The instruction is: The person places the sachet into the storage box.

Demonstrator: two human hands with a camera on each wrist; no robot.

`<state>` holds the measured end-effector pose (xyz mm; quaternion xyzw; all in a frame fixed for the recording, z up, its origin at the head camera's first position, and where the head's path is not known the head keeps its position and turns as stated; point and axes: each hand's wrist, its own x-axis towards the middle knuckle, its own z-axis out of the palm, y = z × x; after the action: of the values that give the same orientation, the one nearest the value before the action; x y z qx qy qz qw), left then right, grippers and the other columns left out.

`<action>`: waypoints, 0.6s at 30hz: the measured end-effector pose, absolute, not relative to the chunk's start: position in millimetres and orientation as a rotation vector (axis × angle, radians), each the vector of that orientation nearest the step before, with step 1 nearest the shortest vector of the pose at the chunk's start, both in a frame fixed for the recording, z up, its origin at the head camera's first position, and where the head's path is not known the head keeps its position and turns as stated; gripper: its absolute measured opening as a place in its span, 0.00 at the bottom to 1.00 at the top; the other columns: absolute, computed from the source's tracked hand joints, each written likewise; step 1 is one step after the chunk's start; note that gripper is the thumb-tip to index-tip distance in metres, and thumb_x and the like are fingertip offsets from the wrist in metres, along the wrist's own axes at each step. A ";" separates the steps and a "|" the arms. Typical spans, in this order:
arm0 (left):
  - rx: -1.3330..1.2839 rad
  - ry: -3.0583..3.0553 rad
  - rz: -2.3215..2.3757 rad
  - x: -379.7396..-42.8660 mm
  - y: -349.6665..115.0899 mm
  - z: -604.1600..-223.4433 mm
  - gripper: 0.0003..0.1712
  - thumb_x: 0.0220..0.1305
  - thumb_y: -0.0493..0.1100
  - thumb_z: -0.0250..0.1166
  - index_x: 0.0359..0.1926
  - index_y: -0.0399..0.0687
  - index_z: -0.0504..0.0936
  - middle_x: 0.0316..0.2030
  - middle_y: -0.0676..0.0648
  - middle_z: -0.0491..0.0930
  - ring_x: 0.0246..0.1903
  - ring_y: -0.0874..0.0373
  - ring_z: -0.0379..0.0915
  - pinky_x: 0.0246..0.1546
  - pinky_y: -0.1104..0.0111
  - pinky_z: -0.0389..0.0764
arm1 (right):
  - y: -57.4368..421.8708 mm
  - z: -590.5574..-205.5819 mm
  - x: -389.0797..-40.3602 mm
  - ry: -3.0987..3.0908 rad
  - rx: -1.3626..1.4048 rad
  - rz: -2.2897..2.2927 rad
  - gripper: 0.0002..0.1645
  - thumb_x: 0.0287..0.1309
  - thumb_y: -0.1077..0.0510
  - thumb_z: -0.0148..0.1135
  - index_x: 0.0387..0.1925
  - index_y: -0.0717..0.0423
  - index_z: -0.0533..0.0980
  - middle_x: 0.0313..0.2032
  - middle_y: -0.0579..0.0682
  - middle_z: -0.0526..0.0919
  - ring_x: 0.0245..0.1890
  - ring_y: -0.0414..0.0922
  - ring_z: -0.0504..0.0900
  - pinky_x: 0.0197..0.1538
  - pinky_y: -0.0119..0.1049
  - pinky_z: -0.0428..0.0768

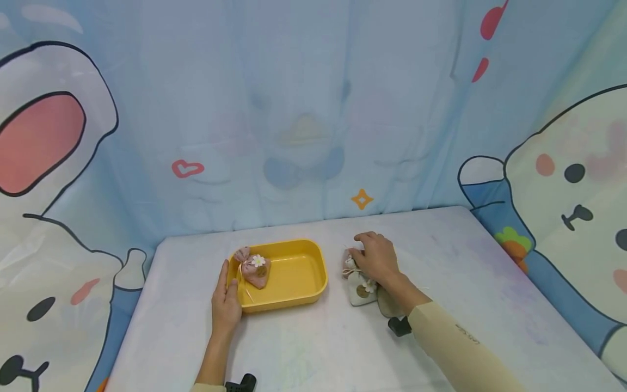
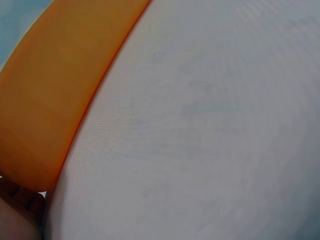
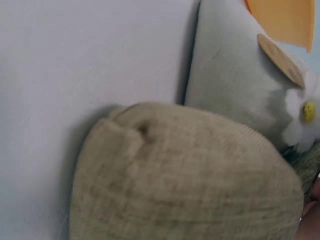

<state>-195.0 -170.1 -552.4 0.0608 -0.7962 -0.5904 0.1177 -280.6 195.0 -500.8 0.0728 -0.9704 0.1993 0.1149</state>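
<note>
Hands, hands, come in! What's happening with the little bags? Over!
Left hand against yellow tray. Right hand at top of white pouch, grip unclear. Pink pouch in tray. Olive pouch close beside white pouch; nothing seen blocking tray.

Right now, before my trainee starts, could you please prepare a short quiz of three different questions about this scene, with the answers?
1. True or false: the pink pouch lies inside the yellow tray.
2. Which colour is the centre of the white flower on the pale pouch? A) red; B) yellow; C) black.
3. Which hand is at the side of the yellow tray?

Key: 1. True. 2. B. 3. The left hand.
</note>
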 end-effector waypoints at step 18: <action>0.157 -2.303 -1.715 -195.1 -168.6 -553.2 0.32 0.82 0.39 0.44 0.83 0.45 0.53 0.82 0.42 0.52 0.82 0.41 0.44 0.82 0.45 0.49 | 195.6 -500.3 -273.6 -3.045 0.306 0.438 0.32 0.64 0.38 0.68 0.57 0.57 0.82 0.51 0.55 0.87 0.52 0.58 0.80 0.69 0.68 0.66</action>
<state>-195.1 -168.6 -553.2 0.0542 -0.7939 -0.5910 0.1327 -273.6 195.6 -500.3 0.0991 -0.9846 0.1415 0.0251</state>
